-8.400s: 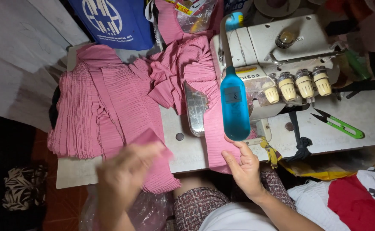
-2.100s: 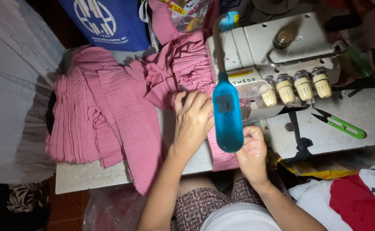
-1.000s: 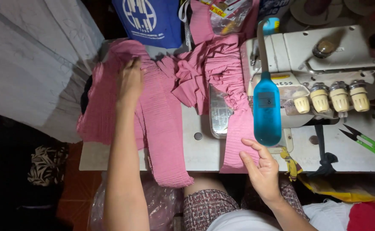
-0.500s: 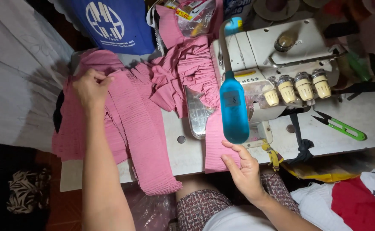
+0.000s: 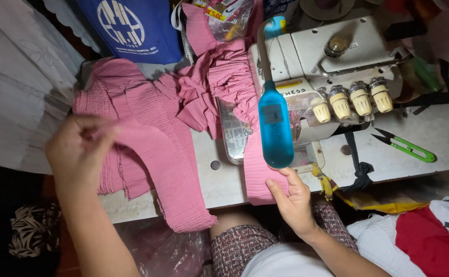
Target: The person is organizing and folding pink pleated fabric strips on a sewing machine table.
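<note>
- Left hand (image 5: 78,154) – raised over the left part of the counter (image 5: 440,138), blurred; its grip is pinched on the upper end of a pink pleated strip (image 5: 168,169).
- That strip hangs down from the fingers, crosses the counter's front edge and ends below it.
- Under and behind the strip: a stack of pink pleated fabric pieces (image 5: 111,102) lying flat on the counter's left side.
- Right hand (image 5: 293,197) – at the front edge, fingers spread, fingertips resting on a second pink strip (image 5: 258,174) that runs down from the sewing machine (image 5: 332,56).
- More bunched pink fabric (image 5: 219,82) sits just left of the machine.
- A blue translucent lamp shade (image 5: 274,128) hangs in front of the machine, just above the right hand.
- Green thread snips (image 5: 406,147) lie on the counter, well right of the hand.
- Blue bag (image 5: 132,28) stands behind the stack.
</note>
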